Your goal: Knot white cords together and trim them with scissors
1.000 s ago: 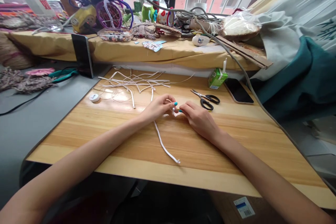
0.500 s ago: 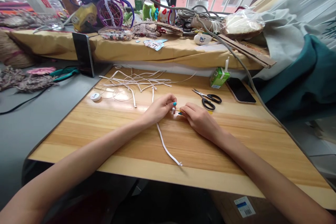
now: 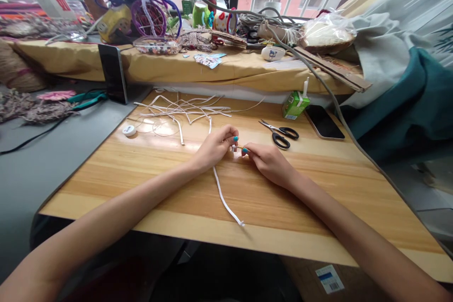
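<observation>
Both hands rest on a wooden table (image 3: pixel 318 207), fingertips nearly touching. My left hand (image 3: pixel 214 146) is closed in a pinch on a white cord (image 3: pixel 222 198) that runs from under the hand to the table's near edge. My right hand (image 3: pixel 267 163) is closed on a thin yellowish stick-like item (image 3: pixel 239 147), too small to name, whose tip meets the cord between the two hands. Fingernails on both hands are painted teal.
A pile of loose white cords (image 3: pixel 184 111) lies behind my hands, beside a small white spool (image 3: pixel 128 130). Black-handled scissors (image 3: pixel 281 134), a green juice carton (image 3: pixel 295 103) and a dark phone (image 3: pixel 322 122) sit to the right. A cluttered shelf (image 3: pixel 198 68) runs along the back.
The hands stayed together with only small finger movements. The cord's far part shifted slightly right, and its free end drifted a little toward the table's near edge.
</observation>
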Action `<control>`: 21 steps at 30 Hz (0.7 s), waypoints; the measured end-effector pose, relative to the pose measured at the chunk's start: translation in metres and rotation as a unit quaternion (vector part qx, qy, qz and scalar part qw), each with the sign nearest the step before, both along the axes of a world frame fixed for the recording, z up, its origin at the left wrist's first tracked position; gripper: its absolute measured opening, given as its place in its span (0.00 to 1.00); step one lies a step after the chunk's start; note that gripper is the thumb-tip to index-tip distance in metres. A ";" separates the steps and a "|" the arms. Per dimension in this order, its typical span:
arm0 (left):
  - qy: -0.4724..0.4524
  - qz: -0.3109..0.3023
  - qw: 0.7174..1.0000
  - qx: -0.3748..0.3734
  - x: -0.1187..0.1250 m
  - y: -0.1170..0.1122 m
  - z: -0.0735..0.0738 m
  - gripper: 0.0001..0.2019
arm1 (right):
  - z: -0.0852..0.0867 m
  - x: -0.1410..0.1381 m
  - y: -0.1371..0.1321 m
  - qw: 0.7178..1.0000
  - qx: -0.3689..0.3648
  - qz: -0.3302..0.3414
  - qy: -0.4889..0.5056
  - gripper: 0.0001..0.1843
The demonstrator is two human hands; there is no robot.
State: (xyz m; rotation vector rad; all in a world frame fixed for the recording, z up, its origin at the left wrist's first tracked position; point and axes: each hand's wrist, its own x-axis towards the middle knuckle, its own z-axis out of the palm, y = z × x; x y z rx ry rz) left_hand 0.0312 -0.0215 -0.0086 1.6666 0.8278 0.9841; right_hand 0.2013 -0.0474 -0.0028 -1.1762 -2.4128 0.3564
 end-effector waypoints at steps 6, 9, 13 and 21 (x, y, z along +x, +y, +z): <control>0.035 -0.010 0.999 0.014 0.001 0.002 0.000 0.02 | 0.004 -0.001 0.000 0.998 -0.065 -0.027 0.004 0.11; 0.125 0.009 0.987 0.103 -0.006 0.009 0.008 0.05 | 0.004 -0.001 -0.002 0.997 -0.054 -0.059 0.006 0.11; 0.195 0.006 0.949 0.247 -0.018 0.015 0.023 0.07 | 0.005 0.000 -0.004 0.996 -0.041 -0.080 0.013 0.11; 0.227 -0.063 0.952 0.195 -0.014 0.007 0.021 0.04 | 0.005 0.001 -0.006 0.997 -0.034 -0.062 0.005 0.12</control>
